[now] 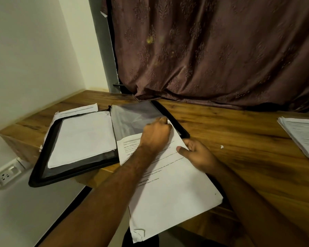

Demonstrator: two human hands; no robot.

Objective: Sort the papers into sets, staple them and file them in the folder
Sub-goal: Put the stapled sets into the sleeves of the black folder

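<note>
A black folder lies open on the left end of the wooden table, with a stack of white sheets in its left half and a clear plastic sleeve on its right half. A printed paper set lies with its top edge at the sleeve's mouth and its lower part hanging over the table edge. My left hand pinches the sleeve's edge at the paper's top corner. My right hand holds the paper's right edge, thumb on top.
Another pile of printed papers sits at the table's right edge. More sheets stick out from under the folder at the back. A brown curtain hangs behind the table. A wall socket is at lower left.
</note>
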